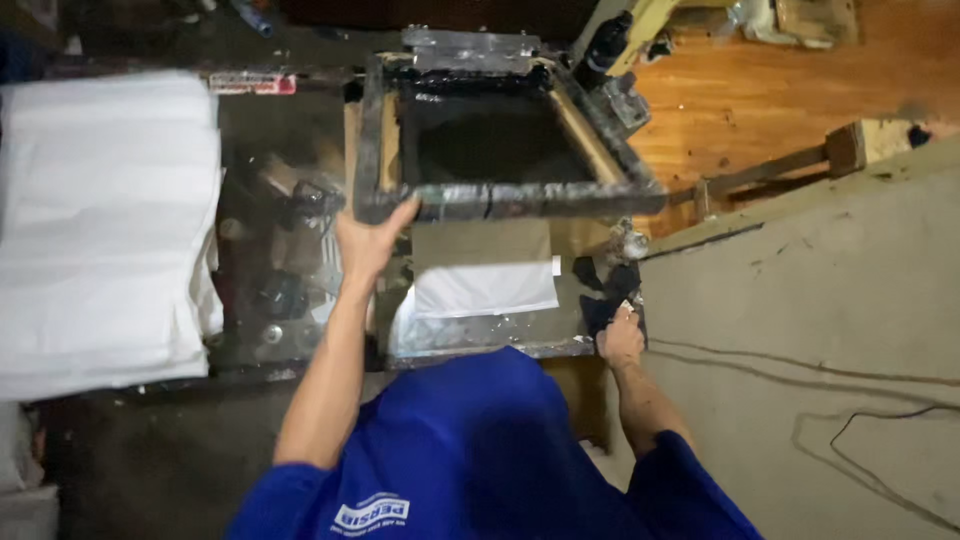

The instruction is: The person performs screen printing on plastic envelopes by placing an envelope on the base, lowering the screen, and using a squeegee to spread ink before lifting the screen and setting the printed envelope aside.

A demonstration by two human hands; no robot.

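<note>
The white stack of sheets runs off the left edge; dark clutter beside it is too dim to identify; right fingers hide in dark cloth.

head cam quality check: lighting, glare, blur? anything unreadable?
Head view: dim and uneven; the wooden floor at upper right is brightly lit, while the screen frame interior and the clutter beside it sink into shadow. The white sheet stack is nearly blown out. Overall soft; the left hand on the frame is slightly smeared, and what the right hand touches is too dark to tell.
</note>
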